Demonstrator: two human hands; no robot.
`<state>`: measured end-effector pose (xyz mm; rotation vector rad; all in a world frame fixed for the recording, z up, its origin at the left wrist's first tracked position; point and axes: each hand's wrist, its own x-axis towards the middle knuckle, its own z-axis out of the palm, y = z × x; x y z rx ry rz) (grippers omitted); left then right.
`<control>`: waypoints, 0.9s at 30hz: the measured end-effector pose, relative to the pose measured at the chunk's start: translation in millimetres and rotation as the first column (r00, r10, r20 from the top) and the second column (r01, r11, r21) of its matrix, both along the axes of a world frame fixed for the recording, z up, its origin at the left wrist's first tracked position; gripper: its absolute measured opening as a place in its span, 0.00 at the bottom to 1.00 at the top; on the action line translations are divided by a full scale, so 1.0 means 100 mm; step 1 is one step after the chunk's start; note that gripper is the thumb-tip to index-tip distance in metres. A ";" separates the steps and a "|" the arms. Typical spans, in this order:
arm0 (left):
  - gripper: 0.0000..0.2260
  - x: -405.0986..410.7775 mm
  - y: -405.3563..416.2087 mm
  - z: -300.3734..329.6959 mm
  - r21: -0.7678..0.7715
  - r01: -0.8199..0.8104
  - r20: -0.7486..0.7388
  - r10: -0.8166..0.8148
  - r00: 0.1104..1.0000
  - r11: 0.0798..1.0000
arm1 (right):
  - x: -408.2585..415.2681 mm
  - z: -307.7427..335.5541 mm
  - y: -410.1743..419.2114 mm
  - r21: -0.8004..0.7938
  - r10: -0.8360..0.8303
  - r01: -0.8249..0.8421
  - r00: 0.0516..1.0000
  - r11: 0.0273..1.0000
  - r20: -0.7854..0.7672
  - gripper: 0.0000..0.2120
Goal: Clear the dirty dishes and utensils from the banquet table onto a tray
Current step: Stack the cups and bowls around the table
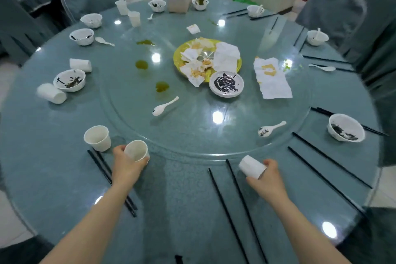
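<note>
At the near edge of the round banquet table (53, 178), working left to right: an upright paper cup (97, 138) stands untouched just beside a pair of black chopsticks (111, 182). Left hand (126, 164) has fingers curled round a second paper cup (136, 150), tilted with its mouth toward the camera; whether it is clear of the glass is hard to tell. Centre of the lazy Susan (192, 130): loose spoon (164, 106), smeared saucer (226, 83), yellow plate (180, 58) piled with soiled napkins. Right hand (270, 178) clamps a third cup (252, 166), tipped on its side, base toward the table centre. Farther right, more chopsticks (327, 171) and a dirty bowl (346, 127). Step in hand, as I judge it: gathering cups, very early, since most settings remain. Next move likely calls for nesting the two held cups and carrying them to a tray; no tray in view. No legible brand, label or writing anywhere; cups are plain white.
</note>
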<state>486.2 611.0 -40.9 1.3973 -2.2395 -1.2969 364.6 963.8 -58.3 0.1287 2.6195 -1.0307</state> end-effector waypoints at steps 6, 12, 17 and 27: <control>0.28 -0.05 0.32 0.20 0.065 0.272 -0.213 -0.253 0.944 0.960 | 0.20 0.32 -0.18 -0.221 0.012 -0.027 0.997 0.975 -0.073 0.30; 0.31 -0.06 0.51 0.40 -0.014 0.595 -0.138 -0.591 0.795 0.804 | 0.37 0.73 -0.63 -0.372 0.162 -0.205 0.976 0.905 -0.142 0.31; 0.33 -0.07 0.55 0.53 -0.051 0.685 -0.075 -0.687 0.723 0.727 | 0.39 0.81 -0.94 -0.415 0.266 -0.300 0.954 0.859 -0.140 0.30; 0.27 -0.04 0.49 0.71 -0.084 0.657 -0.101 -0.662 0.743 0.749 | 0.37 0.89 -1.39 -0.373 0.529 -0.523 0.843 0.766 -0.096 0.30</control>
